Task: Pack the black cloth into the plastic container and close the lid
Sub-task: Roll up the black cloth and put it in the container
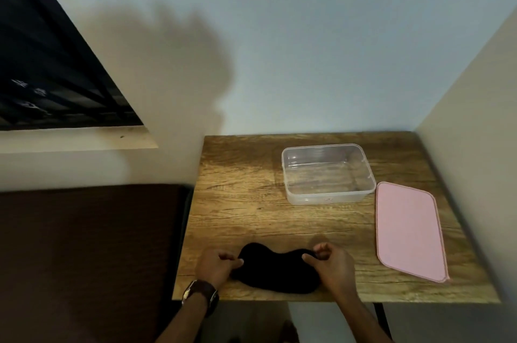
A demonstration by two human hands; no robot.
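Observation:
The black cloth [275, 270] lies bunched near the front edge of the wooden table [243, 203]. My left hand [215, 265] pinches its left end, and my right hand [331, 263] pinches its right end. The clear plastic container [327, 173] stands open and empty at the back of the table, well beyond the cloth. Its pink lid [409, 229] lies flat on the table to the right of the container, apart from it.
Walls close off the table at the back and on the right. A dark brown surface [89, 253] sits lower, left of the table. A dark window [47, 63] is at the upper left. My left wrist wears a watch [200, 291].

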